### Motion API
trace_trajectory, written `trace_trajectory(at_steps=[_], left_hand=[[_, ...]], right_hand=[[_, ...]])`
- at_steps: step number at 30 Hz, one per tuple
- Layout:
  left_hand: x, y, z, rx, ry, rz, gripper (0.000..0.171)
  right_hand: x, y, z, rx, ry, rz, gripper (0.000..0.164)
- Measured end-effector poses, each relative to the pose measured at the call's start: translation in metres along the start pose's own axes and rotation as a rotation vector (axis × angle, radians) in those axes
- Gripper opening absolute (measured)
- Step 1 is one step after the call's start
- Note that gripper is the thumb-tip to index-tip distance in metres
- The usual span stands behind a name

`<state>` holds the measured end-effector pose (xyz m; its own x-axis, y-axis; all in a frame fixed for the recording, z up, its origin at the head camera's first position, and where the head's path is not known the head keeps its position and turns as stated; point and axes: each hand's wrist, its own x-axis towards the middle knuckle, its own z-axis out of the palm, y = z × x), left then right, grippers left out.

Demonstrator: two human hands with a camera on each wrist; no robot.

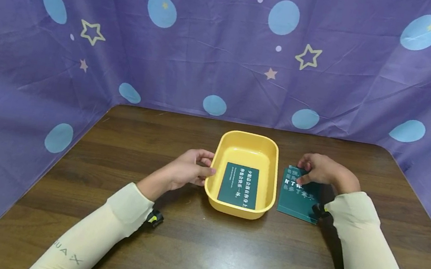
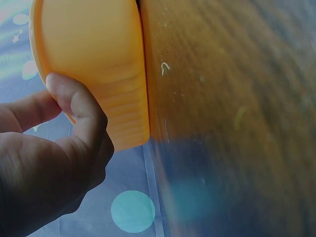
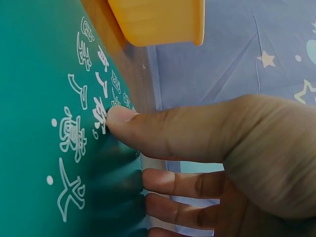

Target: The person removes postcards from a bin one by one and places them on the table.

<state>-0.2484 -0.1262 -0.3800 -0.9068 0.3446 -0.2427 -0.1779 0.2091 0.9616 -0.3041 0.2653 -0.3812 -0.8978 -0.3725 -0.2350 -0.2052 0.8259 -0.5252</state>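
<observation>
A yellow plastic tray [image 1: 249, 142] with rounded corners stands on the table. In it lies a dark green card [image 1: 227, 190] with white Chinese writing. My left hand [image 1: 190, 169] pinches the tray's left rim between thumb and fingers, as the left wrist view shows from the side. Right of the tray are dark green cards [image 1: 296, 204], apparently stacked, with white and outlined characters on top. My right hand [image 1: 325, 171] grips their far edge. In the right wrist view its thumb [image 3: 133, 126] presses the printed face while the other fingers meet the edge.
The brown wooden table [image 1: 229, 259] extends around the tray and cards. A purple cloth [image 1: 192, 65] with stars and blue ovals hangs behind and at both sides. Dark wrist devices [image 1: 154, 218] sit under the pale sleeves [image 1: 370, 253].
</observation>
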Motion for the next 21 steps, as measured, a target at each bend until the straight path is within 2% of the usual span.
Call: trace_trajectory(at_steps=[13, 21], left_hand=[[-0.001, 0.001, 0.0, -0.006, -0.004, -0.005, 0.055], [-0.001, 0.001, 0.0, -0.002, -0.004, -0.008, 0.055]], right_hand=[[0.002, -0.009, -0.002, -0.1, 0.205, -0.121, 0.031], [0.006, -0.028, 0.002, -0.058, 0.34, -0.266, 0.034]])
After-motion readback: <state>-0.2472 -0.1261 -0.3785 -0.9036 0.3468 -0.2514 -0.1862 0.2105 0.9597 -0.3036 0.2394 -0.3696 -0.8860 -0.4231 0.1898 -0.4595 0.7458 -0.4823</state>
